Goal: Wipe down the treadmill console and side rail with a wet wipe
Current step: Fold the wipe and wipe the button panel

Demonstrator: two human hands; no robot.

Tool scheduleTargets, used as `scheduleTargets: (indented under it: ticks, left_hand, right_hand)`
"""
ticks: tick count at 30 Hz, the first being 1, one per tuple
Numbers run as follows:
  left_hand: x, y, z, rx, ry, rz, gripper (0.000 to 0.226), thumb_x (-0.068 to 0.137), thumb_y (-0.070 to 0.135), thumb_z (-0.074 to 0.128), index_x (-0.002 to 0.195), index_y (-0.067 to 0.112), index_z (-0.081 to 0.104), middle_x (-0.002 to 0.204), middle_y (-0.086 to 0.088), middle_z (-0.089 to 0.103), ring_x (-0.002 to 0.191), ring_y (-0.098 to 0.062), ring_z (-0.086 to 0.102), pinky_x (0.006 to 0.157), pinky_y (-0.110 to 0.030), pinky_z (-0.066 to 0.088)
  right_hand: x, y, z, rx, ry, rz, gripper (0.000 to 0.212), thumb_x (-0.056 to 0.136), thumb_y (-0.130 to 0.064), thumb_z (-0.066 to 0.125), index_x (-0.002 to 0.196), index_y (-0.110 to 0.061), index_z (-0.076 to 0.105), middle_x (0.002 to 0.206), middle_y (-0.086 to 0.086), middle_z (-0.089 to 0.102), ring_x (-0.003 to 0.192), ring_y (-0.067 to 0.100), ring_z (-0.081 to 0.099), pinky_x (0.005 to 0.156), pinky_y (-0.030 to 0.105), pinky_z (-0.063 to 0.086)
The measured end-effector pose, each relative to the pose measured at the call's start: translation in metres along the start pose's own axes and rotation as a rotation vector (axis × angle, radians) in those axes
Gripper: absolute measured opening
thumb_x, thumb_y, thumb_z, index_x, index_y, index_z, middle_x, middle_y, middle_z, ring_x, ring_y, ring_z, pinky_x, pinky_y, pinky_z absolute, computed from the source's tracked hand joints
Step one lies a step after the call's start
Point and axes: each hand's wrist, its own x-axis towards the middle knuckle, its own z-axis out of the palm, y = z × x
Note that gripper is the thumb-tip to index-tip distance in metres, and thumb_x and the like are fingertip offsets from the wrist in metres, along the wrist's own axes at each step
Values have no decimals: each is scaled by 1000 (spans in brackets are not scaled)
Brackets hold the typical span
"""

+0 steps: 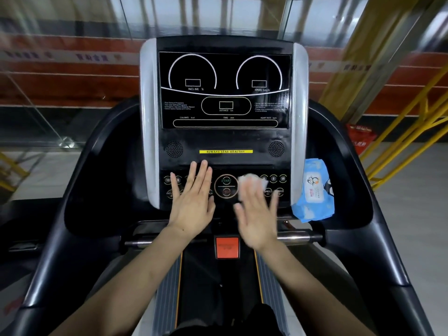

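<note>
The treadmill console [224, 93] is a black panel with silver sides, dials above and a button row below. My left hand [191, 200] lies flat and spread on the left buttons, holding nothing. My right hand [258, 214], blurred, presses a crumpled white wet wipe [253, 181] against the right buttons beside the START ring. The wipe shows only above my fingertips. Black side rails curve down on the left [60, 238] and right [383, 238].
A blue pack of wet wipes [314, 190] leans in the right console tray. A red safety tab [227, 247] sits below a chrome crossbar [294, 238]. Yellow railings [400, 146] stand to the right, and a glass partition to the left.
</note>
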Motion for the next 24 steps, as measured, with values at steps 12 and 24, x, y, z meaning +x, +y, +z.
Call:
scheduleTargets:
  ticks: [12,24]
  left_hand:
    - [-2,17,6,-45,12,-66,76,102,31,47,166,14,9,175,-4,-9,160,-24,-16,124,-70,1]
    - [0,36,14,-46,37,-69,76,102,29,49,166,14,11,175,-4,-7,160,-23,-15,124,-71,3]
  right_hand:
    - [-18,30,-10,84,-46,63,61,110,-49,9,166,-33,-8,174,-13,-13,160,12,-14,126,61,-11]
    - [-46,81,-9,59,-71,127,63,107,-56,-1,165,-34,-10,173,-15,-17,159,9,-17,126,63,-10]
